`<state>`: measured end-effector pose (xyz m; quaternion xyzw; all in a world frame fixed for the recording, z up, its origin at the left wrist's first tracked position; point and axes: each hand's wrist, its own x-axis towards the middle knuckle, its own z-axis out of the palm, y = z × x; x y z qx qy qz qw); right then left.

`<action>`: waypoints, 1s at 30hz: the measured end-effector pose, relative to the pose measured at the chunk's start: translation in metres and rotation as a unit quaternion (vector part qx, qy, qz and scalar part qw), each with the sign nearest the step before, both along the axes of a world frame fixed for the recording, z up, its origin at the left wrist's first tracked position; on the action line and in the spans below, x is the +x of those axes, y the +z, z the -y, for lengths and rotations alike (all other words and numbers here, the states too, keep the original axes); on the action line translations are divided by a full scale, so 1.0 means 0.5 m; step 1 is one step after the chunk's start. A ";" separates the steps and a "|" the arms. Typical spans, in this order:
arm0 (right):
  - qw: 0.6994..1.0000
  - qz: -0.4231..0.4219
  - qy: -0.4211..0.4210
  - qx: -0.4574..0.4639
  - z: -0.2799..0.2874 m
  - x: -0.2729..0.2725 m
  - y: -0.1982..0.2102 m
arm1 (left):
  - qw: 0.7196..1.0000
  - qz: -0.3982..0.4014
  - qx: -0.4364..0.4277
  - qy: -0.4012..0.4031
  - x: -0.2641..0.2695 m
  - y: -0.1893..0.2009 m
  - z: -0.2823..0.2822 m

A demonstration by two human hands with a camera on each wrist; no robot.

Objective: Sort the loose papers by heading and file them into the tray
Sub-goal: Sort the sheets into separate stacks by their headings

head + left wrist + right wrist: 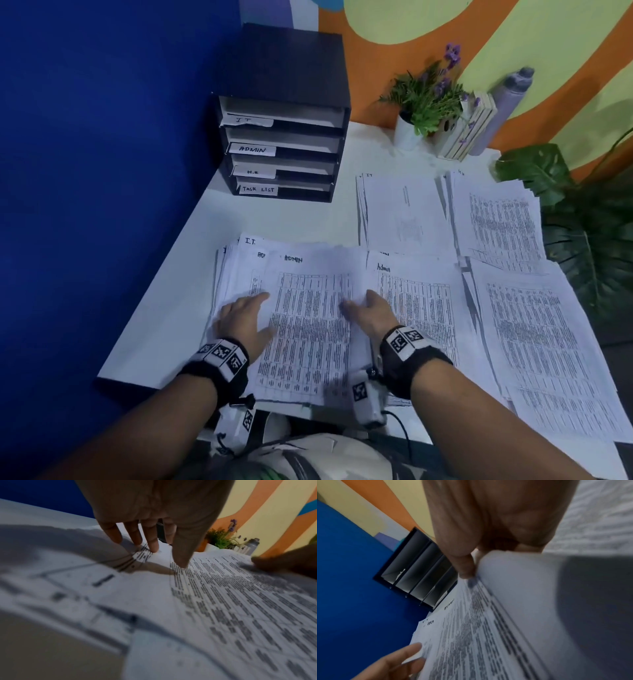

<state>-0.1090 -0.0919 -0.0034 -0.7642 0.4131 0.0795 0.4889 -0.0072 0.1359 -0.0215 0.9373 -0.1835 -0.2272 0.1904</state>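
A loose stack of printed sheets (239,274) lies at the table's near left, its top sheet (308,325) headed ADMIN. My left hand (245,318) rests flat on the stack's left part, fingers (150,538) straight and spread. My right hand (366,308) pinches the top sheet's right edge, thumb (465,566) on top, and the paper edge (522,581) curls up over the fingers. The black tray (284,150) stands at the back left, with slots labelled IT, ADMIN, H.R and TASK LIST. Sorted piles lie to the right: Admin (414,308), IT (404,212) and two more (496,222), (541,342).
A small potted plant (424,99), a white slatted holder (469,130) and a grey bottle (503,102) stand at the back right. Large green leaves (582,222) overhang the table's right side. A blue wall borders the left; the table edge (137,342) runs close to the stack.
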 end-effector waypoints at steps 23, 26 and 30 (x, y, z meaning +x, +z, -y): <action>0.986 0.047 -0.151 0.053 0.004 -0.018 -0.034 | 0.968 -0.069 -0.184 0.159 0.038 0.011 -0.025; 0.977 0.082 -0.167 0.105 -0.006 -0.015 -0.015 | 0.954 -0.099 -0.211 0.186 0.046 0.013 -0.035; 0.970 0.116 -0.180 0.113 0.001 -0.011 0.002 | 0.933 -0.109 -0.254 0.229 0.050 0.007 -0.047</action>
